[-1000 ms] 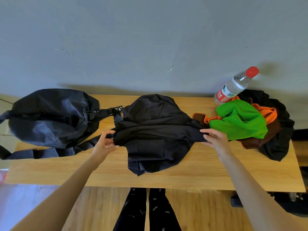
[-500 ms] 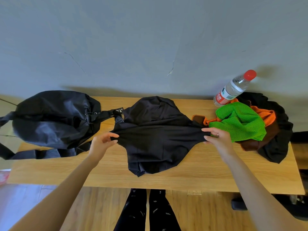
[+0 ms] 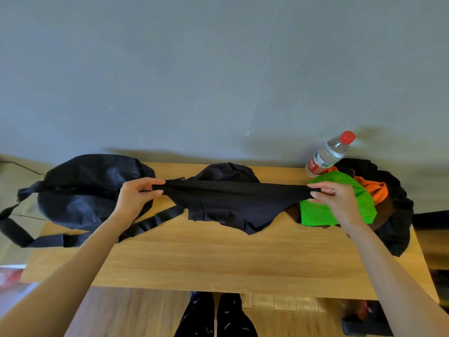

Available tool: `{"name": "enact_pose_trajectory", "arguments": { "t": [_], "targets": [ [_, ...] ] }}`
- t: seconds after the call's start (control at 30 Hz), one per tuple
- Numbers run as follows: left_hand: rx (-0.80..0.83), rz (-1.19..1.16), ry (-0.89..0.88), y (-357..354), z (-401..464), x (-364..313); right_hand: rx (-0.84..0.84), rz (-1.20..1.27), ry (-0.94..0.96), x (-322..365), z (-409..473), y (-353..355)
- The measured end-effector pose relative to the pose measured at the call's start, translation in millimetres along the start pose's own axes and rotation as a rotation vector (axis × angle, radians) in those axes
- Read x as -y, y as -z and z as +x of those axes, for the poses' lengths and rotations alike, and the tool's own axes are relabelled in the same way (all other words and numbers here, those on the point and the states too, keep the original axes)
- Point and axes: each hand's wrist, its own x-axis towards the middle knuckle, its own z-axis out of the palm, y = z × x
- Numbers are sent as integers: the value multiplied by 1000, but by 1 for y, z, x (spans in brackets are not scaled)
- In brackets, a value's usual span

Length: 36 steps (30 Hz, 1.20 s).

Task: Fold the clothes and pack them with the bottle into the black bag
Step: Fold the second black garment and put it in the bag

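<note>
Above wooden table (image 3: 218, 259), both hands pinch black garment (image 3: 233, 200) stretched between them.

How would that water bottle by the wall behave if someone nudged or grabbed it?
The bottle stands upright at the back of the table, tall and narrow, so a sideways nudge would probably tip it. Being round, it would likely roll once down. It is clear plastic with a red cap; it probably keeps its shape in a grip, unlike the clothes.

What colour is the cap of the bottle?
Red; the cap of the bottle shows clearly in the head view.
</note>
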Motion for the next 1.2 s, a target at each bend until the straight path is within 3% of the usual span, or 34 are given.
{"name": "enact_pose_trajectory", "arguments": {
  "t": [0.5, 0.77, 1.2],
  "targets": [
    [-168, 28, -214, 43, 7, -68, -78, -69, 229, 86, 1, 33],
    [-224, -22, -312, 59, -3, -90, -165, -269, 368, 107, -8, 46],
    [-60, -216, -343, 86, -41, -114, -208, -73, 376, 136, -66, 60]
  ]
}}
